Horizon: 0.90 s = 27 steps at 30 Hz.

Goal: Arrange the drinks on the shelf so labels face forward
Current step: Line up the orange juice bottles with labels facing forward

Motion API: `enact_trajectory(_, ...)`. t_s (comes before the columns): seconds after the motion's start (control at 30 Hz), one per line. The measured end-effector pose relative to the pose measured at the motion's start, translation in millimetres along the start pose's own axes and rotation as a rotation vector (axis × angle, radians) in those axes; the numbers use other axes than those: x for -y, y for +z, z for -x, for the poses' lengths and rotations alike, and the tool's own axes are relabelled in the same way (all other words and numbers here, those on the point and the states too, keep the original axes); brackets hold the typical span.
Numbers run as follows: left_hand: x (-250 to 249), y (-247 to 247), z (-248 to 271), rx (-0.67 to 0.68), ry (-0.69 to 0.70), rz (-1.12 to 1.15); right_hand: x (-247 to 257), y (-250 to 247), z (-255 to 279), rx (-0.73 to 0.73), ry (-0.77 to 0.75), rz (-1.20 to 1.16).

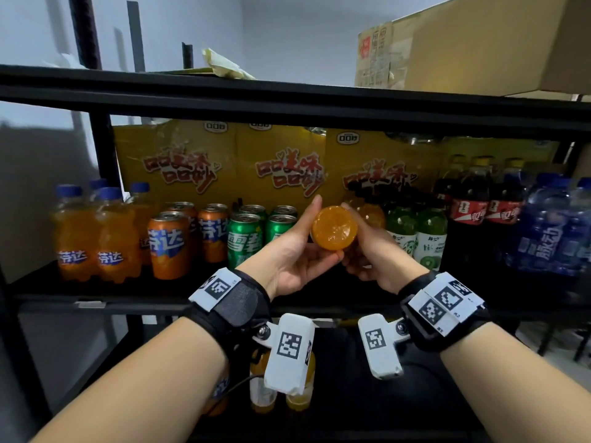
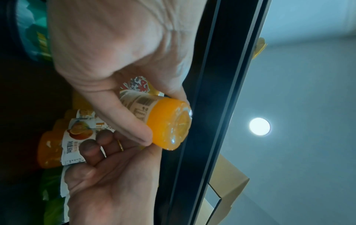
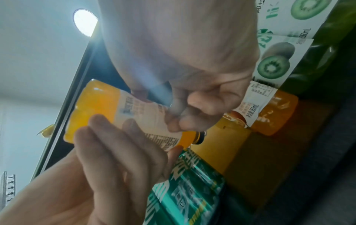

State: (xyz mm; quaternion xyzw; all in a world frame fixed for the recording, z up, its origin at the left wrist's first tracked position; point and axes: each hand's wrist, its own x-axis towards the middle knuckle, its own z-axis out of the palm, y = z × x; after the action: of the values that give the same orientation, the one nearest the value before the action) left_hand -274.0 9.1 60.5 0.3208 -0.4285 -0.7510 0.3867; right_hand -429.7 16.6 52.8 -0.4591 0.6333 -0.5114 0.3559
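An orange juice bottle (image 1: pixel 334 227) with a white label is held on its side in front of the middle shelf, its base towards me and its dark cap towards the shelf. My left hand (image 1: pixel 303 241) grips it from the left, the thumb (image 2: pixel 125 120) lying across the label. My right hand (image 1: pixel 364 251) grips it from the right, its fingers (image 3: pixel 185 115) curled onto the label near the neck. The bottle (image 3: pixel 100 109) shows small print, not the fruit picture. Another orange juice bottle (image 1: pixel 371 214) stands on the shelf behind it.
On the shelf board (image 1: pixel 96 295) stand Fanta bottles (image 1: pixel 92 235), Fanta cans (image 1: pixel 169 244), Sprite cans (image 1: pixel 246 241), kiwi bottles (image 1: pixel 415 238), cola bottles (image 1: pixel 479 199) and blue bottles (image 1: pixel 550 228). Yellow cartons (image 1: pixel 281 167) fill the back. The upper shelf (image 1: pixel 287 97) carries a cardboard box (image 1: pixel 479 43).
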Motion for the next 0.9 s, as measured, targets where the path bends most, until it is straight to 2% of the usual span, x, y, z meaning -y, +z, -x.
enact_trajectory(0.1, 2, -2, 2, 0.018, -0.012, -0.100, 2, -3, 2, 0.033, 0.013, 0.024)
enact_trajectory(0.2, 8, -5, 2, -0.011, 0.112, -0.219, 4, -8, 7, 0.039, -0.044, 0.026)
enact_trajectory(0.33, 21, -14, -3, 0.008, 0.362, -0.236, 0, -8, 14, 0.076, -0.334, 0.028)
enact_trajectory(0.47, 32, -20, -8, 0.020, 0.674, -0.382, -1, -14, 19, 0.080, -0.656, 0.248)
enact_trajectory(0.53, 35, -20, -10, 0.015, 0.777, -0.467, -3, -16, 24, 0.099, -0.788, 0.338)
enact_trajectory(0.67, 39, -26, -13, -0.140, 0.967, -0.810, -11, -16, 35, 0.084, -1.000, 0.348)
enact_trajectory(0.8, 37, -29, -19, -0.188, 1.044, -0.912, -20, -13, 42, -0.037, -1.156, 0.302)
enact_trajectory(0.9, 40, -32, -23, -0.186, 1.004, -0.906, -23, -17, 39, 0.019, -1.100, 0.201)
